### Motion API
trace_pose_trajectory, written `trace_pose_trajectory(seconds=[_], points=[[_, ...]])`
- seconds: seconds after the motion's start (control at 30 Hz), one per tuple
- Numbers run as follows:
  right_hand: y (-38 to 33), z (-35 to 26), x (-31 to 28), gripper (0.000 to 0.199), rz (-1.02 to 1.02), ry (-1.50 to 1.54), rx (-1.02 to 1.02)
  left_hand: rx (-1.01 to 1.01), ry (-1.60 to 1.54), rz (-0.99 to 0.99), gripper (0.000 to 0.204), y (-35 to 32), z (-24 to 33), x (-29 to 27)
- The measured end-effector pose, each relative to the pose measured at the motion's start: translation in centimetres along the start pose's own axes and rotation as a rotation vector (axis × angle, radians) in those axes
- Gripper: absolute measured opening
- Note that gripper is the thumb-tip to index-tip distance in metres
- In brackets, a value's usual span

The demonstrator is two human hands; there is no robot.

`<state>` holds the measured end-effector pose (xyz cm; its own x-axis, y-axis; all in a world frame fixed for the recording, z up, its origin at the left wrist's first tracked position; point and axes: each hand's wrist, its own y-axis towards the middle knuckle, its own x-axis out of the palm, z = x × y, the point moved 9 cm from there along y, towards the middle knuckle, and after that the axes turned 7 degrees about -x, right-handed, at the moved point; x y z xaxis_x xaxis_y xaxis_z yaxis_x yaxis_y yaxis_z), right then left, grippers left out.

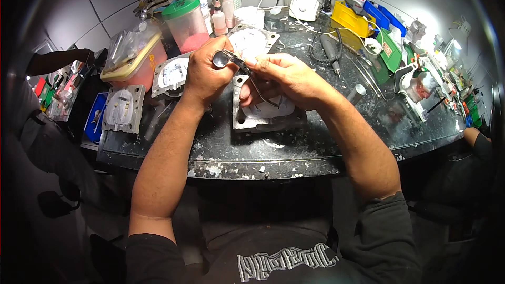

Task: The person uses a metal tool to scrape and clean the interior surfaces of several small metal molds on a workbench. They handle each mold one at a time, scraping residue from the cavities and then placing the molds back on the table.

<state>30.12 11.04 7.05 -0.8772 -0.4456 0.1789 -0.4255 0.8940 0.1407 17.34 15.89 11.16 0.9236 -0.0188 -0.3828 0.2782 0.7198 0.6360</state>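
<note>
My left hand (206, 71) is closed around one end of a dark metal tool (238, 63) with a round, cup-like end and a thin curved arm; I cannot make out its exact kind. My right hand (289, 76) pinches the same tool from the other side, near its middle, with its other fingers curled below. The curved arm points down toward me. Beneath my hands lies a metal flask half (294, 121) with white plaster in it, partly hidden by my right hand. Another plaster-filled flask half (258, 36) stands just behind.
To the left are more flask halves (125, 121), a tub of pink material (134, 71) and a green-lidded jar (181, 13). A handpiece (330, 50) with a coiled cord, a metal cylinder (356, 94) and yellow bins (350, 21) are at the right. Other people's arms show at both sides.
</note>
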Motion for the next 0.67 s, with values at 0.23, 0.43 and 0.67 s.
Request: trace_pose_trajectory(seconds=[0.23,0.43,0.67], points=[[0.43,0.56,-0.57,0.034,-0.072,-0.035,-0.004,-0.017,0.023,-0.016,0.014,0.00,0.13,0.09],[0.24,0.15,-0.25,0.033,-0.049,-0.069,-0.016,-0.036,-0.006,-0.025,0.014,-0.02,-0.27,0.07],[0.29,0.35,-0.37,0.036,-0.075,-0.056,-0.002,-0.070,-0.011,-0.070,0.011,-0.11,-0.40,0.21]])
